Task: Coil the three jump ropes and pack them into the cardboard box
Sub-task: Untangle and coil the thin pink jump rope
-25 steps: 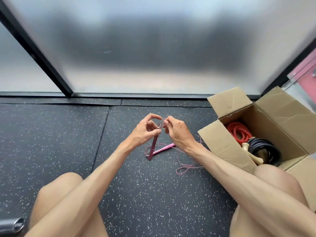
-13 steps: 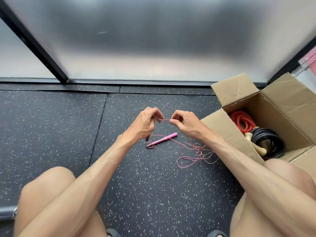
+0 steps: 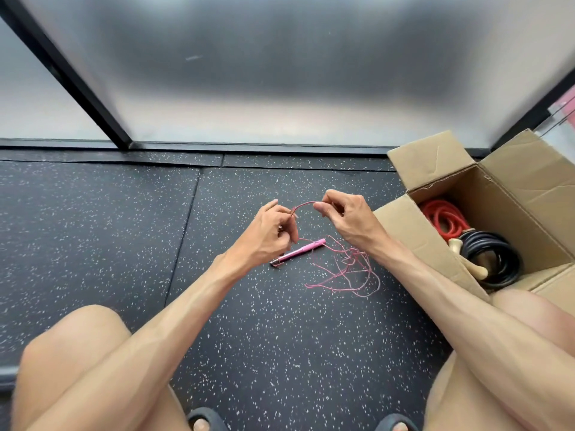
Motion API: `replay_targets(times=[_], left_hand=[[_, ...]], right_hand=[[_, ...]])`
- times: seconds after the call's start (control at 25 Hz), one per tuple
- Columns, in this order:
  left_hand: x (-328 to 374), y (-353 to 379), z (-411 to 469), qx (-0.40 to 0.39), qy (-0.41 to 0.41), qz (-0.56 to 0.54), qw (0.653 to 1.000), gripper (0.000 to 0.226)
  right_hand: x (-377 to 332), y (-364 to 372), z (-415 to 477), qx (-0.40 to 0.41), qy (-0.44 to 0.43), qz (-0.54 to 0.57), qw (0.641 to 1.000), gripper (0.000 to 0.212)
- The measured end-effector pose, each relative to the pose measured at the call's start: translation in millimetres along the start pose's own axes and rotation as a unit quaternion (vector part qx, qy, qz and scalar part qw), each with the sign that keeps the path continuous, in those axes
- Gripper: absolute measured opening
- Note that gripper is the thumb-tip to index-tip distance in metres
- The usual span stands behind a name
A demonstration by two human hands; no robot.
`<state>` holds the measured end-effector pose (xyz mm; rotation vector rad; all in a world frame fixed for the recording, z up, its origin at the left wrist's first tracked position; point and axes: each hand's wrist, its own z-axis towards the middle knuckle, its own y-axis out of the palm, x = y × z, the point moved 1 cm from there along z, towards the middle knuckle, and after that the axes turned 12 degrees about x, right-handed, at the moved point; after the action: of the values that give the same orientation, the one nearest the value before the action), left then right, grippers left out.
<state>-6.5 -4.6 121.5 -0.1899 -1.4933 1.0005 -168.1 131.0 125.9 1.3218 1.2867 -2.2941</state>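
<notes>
Both forearms reach forward from the knees over the speckled floor point(image 3: 124, 244). The left hand point(image 3: 267, 234) is curled, thumb and fingertips pinching the thin cord of the pink jump rope point(image 3: 303, 204). The right hand point(image 3: 345, 219), at its 3 o'clock and well apart from it, pinches the same cord between thumb and forefinger, the other fingers folded in. The cord arches upward between the two pinches.

We note the pink handle point(image 3: 300, 252) lying on the floor at 6 o'clock from the hands, tilted toward 2 o'clock. The loose cord point(image 3: 345, 275) lies in a tangle just beside it at 4 o'clock, under the right wrist.

The cardboard box point(image 3: 404, 225) stands open at 3 o'clock of the right hand, with the red rope point(image 3: 441, 220) and the black rope point(image 3: 488, 253) coiled inside.

Against half a second ago: the hands are farther apart, and the span of cord between them is longer and bowed, not short and nearly straight. The handle on the floor has not moved. The tangle looks more spread.
</notes>
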Motion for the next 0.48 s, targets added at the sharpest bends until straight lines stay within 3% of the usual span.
replay_targets(times=[0.2, 0.4, 0.48], left_hand=[[7.4, -1.6, -2.7, 0.045, 0.023, -0.039, 0.998, 0.015], [10.0, -13.0, 4.6, 0.186, 0.076, 0.007, 0.980, 0.016], [9.5, -15.9, 8.4, 0.143, 0.041, -0.049, 0.988, 0.015]], right_hand=[[-10.9, -1.7, -1.0, 0.048, -0.044, 0.003, 0.998, 0.024], [-16.5, 6.4, -0.4, 0.050, -0.111, -0.029, 0.992, 0.010], [-17.8, 11.2, -1.7, 0.048, -0.119, -0.031, 0.991, 0.010]])
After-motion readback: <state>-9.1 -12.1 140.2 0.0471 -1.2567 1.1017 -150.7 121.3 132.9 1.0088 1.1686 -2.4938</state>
